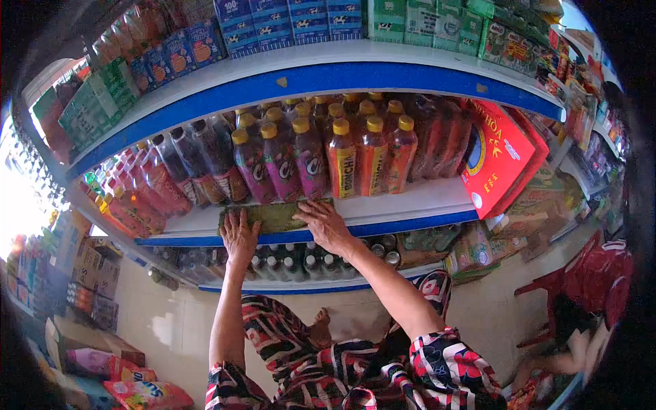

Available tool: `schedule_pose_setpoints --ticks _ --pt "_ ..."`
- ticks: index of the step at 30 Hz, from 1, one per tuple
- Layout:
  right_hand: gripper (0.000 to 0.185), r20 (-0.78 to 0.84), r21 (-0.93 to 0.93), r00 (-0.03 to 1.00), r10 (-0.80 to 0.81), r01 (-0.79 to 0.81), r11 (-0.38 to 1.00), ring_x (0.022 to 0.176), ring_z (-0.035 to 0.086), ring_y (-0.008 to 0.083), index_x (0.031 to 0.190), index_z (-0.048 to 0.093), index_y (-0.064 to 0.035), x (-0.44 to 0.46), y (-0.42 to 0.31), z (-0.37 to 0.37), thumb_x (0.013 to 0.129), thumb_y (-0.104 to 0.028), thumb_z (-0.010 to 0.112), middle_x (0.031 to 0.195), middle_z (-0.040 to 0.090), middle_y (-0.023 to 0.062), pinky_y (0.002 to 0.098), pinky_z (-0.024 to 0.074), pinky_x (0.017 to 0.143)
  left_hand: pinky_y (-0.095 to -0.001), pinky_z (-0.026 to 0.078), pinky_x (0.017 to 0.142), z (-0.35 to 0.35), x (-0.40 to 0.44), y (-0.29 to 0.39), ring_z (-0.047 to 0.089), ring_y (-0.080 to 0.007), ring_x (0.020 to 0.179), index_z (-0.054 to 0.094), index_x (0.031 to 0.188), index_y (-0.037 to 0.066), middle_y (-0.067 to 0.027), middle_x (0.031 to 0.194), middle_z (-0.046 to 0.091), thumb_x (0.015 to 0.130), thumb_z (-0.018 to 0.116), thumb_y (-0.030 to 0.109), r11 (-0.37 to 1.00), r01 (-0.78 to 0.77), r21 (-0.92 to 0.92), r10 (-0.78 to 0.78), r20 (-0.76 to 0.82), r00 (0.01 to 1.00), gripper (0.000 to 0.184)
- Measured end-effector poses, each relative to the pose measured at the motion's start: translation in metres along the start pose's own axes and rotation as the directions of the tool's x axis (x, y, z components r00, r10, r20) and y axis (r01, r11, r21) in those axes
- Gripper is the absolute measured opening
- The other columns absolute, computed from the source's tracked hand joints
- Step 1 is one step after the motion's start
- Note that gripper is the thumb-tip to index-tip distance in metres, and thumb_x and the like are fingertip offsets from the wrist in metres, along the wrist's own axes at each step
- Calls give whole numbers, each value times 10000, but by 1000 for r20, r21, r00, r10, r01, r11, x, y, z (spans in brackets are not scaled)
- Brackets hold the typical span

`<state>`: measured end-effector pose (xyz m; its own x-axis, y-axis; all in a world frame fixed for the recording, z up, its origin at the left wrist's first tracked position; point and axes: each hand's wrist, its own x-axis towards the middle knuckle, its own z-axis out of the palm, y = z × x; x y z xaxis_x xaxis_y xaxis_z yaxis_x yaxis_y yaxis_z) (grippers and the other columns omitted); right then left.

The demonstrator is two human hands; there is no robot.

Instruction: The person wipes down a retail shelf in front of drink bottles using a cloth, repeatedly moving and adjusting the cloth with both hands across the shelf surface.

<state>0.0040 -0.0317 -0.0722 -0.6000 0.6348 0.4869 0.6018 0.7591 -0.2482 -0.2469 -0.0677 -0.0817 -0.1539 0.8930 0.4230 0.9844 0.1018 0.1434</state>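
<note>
The wide white shelf (pixel 430 198) runs under both hands and past them on either side, its blue front edge on the near side of the grip. On it, well to the right of the grip, leans a big red box (pixel 495 157); closer in, just beyond the fingers, stand purple-labelled bottles (pixel 283 167), with orange-labelled bottles (pixel 374 160) beyond and to the right of the right hand. White-capped bottles (pixel 294 266) sit on the level below the grip. The folded green-brown cloth (pixel 277 219) lies lengthwise on the shelf, between and partly under the hands. The left hand (pixel 239 239) rests open on its left end, fingers spread; the right hand (pixel 328 225) reaches over its right end, fingers apart and slightly bent. Neither is closed around it, and how hard they press I cannot tell. It should handle light, soft and limp, hardly fragile; whether it is damp or slippery is unclear. Its two ends look the best hold, since the middle would sag.
</note>
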Motion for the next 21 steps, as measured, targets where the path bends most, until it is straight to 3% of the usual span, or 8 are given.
schedule_pose_setpoints --ticks 7,11,14,18,21 --pt "358 12 37 998 57 -58 998 1292 385 268 1204 569 -125 -11 -6 -9 867 -66 465 1351 472 86 422 297 1060 -543 240 1041 4 -6 10 329 -413 1285 426 1343 49 -250 1409 338 907 471 434 1000 3 -17 -3 -42 999 583" --pt "362 -37 0 999 14 -14 1000 1260 417 278 1200 576 -128 -18 -2 -6 851 -88 486 1330 491 111 424 277 1064 -548 230 1047 11 -12 10 321 -413 1292 415 1352 52 -249 1416 328 912 458 438 1000 -28 -6 27 -85 996 586" --pt "364 -44 -10 999 16 -16 1000 1258 413 297 1208 564 -116 -17 -3 -4 850 -106 500 1331 488 123 434 273 1063 -543 232 1046 9 -13 17 327 -411 1286 413 1355 57 -251 1403 346 915 473 403 1000 -23 15 24 -109 994 564" --pt "364 -22 -4 997 67 -67 998 1251 412 319 1199 558 -78 -6 -13 7 840 -130 531 1330 482 136 450 269 1060 -532 243 1042 19 -19 50 337 -408 1276 422 1345 50 -255 1379 375 907 513 317 986 -165 11 164 -182 970 521" --pt "386 -57 3 997 52 -52 999 1246 409 315 1190 541 -35 -3 -12 7 818 -137 561 1316 486 142 449 270 1059 -535 239 1045 19 -22 78 332 -406 1284 440 1329 21 -254 1384 372 905 497 287 993 -118 -14 114 -162 980 504"
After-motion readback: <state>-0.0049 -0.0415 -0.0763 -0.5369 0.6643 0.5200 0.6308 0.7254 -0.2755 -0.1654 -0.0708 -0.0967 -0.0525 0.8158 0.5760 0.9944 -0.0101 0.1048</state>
